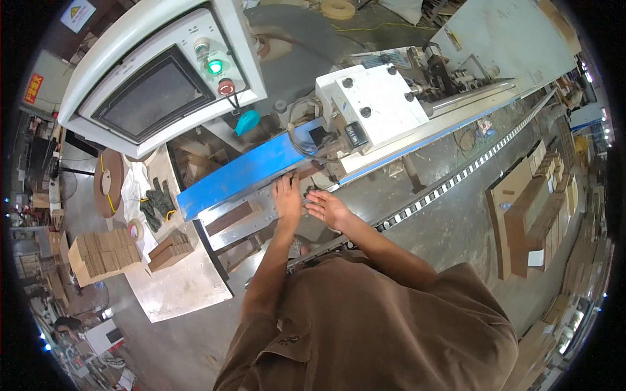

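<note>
My left hand [287, 197] lies against the metal edge below the long blue cover [244, 171] of a machine, its fingers stretched out and pointing away from me. Just right of it, my right hand [328, 210] has its fingers bent toward the left one. A small dark thing shows at the right fingertips, too small to name. Beyond my hands a brown strip [311, 174] lies partly hidden under the machine head. The white machine head [381, 104] sits on the rail at the upper right of my hands.
A control panel [153, 94] with a dark screen and a lit green button stands at the upper left. On a pale table [176, 296] are stacked brown strips [107, 253], a tape roll [135, 231] and dark gloves [156, 205]. Brown boards [531, 208] stand at the right.
</note>
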`<state>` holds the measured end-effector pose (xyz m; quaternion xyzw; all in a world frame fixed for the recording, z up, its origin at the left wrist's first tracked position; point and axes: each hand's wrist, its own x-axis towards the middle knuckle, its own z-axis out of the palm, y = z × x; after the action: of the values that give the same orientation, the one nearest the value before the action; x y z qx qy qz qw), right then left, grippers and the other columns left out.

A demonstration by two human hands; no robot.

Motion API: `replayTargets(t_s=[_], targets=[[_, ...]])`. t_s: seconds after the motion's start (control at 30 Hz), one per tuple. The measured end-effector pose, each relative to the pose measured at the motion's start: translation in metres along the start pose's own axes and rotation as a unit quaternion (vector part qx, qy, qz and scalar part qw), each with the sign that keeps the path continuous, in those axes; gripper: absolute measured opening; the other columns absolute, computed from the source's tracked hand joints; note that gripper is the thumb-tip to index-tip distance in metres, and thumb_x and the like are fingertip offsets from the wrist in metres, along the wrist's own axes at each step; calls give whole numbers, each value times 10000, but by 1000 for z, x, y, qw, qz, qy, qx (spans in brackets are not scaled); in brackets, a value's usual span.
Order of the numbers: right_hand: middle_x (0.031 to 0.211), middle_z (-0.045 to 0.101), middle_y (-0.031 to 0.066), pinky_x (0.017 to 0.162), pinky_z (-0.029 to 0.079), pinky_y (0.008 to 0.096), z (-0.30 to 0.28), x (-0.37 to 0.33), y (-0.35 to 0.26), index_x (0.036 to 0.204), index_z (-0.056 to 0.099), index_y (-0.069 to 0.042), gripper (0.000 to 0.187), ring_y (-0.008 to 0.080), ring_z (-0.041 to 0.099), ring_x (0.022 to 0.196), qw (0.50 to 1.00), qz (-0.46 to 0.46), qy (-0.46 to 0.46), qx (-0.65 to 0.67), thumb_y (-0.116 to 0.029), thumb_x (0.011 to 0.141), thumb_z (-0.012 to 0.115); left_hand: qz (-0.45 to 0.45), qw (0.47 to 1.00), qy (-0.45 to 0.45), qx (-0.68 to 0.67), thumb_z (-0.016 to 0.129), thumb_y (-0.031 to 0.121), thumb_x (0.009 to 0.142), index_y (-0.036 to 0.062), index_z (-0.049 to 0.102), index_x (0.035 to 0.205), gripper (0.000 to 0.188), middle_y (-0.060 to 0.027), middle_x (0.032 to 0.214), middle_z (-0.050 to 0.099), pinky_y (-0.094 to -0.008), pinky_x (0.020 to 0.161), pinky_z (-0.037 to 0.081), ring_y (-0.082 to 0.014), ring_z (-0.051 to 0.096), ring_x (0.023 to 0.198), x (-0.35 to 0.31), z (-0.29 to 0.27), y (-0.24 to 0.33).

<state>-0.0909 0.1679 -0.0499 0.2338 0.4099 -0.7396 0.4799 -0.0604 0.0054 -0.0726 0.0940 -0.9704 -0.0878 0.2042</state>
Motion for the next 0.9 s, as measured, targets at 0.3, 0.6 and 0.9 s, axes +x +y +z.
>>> replayTargets(t_s=[0.3,0.6,0.9], targets=[[1280,568,22,1116,421,403,15,50,3,1373,541,-89,432,238,542,1248,989,-41,-45,136,-184,969,658,19,997,-42,-55,631,42,874,138,667,1378,514,-33,1307,626,-489,1102,330,-259,546,1180,-5,-10,-15],[1315,565,11,1155,372,395,16,38,-10,1350,553,-95,448,232,521,1267,981,-23,-40,191,-117,908,622,14,994,-103,-16,586,89,895,202,634,1427,546,-17,1305,621,-478,1107,337,-244,538,1197,0,-10,-12],[1532,482,-18,1148,363,369,-23,10,-22,1542,441,-123,642,180,490,1310,995,-75,-40,55,-103,923,610,28,990,-114,-73,643,122,836,169,703,1248,419,-28,1272,618,-473,1079,355,-258,540,1193,26,13,29]])
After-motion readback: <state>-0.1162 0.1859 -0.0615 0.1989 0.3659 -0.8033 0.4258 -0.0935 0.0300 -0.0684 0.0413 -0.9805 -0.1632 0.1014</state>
